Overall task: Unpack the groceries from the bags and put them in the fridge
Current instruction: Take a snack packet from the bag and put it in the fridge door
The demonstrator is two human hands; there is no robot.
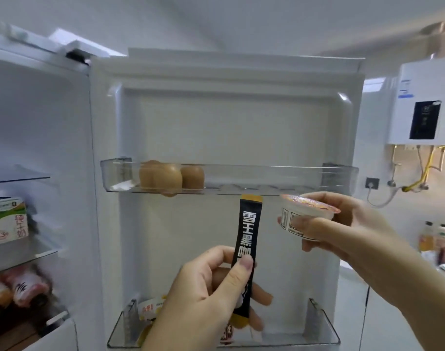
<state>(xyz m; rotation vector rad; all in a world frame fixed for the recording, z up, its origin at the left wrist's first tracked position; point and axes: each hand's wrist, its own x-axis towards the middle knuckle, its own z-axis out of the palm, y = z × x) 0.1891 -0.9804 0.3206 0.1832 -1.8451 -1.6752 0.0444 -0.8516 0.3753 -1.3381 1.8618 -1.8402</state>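
I face the inside of the open fridge door [226, 122]. My left hand [211, 295] pinches a tall black stick sachet [246, 234] with white characters and yellow ends, held upright over the lower door bin [325, 335]. My right hand [343, 229] grips a small white sealed cup [302, 216] with an orange-red foil lid, just below the right part of the upper door shelf [279, 178]. Three brown eggs [165, 177] stand in that shelf's left part.
The fridge compartment at left holds a milk carton [8, 219] on a glass shelf and wrapped packs [21, 290] below. A yellow-white packet [150, 309] lies in the lower door bin. A white water heater [424, 107] with pipes hangs on the right wall, bottles [439, 239] beneath.
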